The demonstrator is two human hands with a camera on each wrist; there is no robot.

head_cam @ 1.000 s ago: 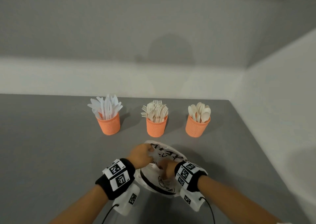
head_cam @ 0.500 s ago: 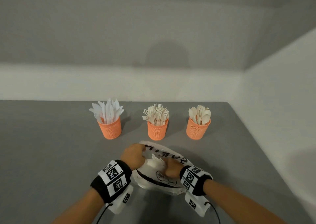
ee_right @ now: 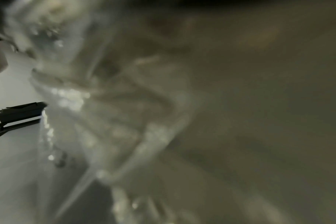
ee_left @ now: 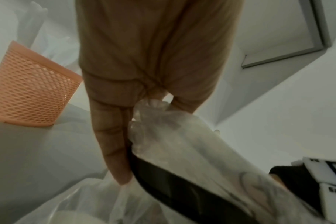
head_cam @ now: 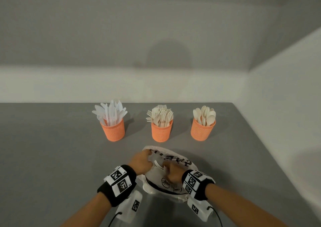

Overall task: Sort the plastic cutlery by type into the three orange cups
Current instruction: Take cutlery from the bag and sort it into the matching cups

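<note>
Three orange mesh cups stand in a row: the left cup (head_cam: 113, 131) holds white knives (head_cam: 111, 112), the middle cup (head_cam: 161, 132) forks (head_cam: 160, 114), the right cup (head_cam: 202, 131) spoons (head_cam: 205, 114). In front of them lies a clear plastic bag (head_cam: 182, 160) with black print. My left hand (head_cam: 141, 160) pinches the bag's far left edge; the left wrist view shows the plastic (ee_left: 182, 151) bunched between its fingers (ee_left: 109, 136). My right hand (head_cam: 173, 173) reaches into the bag's mouth, fingers hidden. A white piece of cutlery (head_cam: 157, 164) shows inside the bag.
The grey table (head_cam: 52, 157) ends at a white wall behind the cups and on the right. The knife cup (ee_left: 32, 94) stands just left of my left hand. The right wrist view shows only blurred bag plastic (ee_right: 105, 106).
The right hand has pushed further into the bag's mouth. The left hand keeps its hold on the edge and has pulled the bag more open.
</note>
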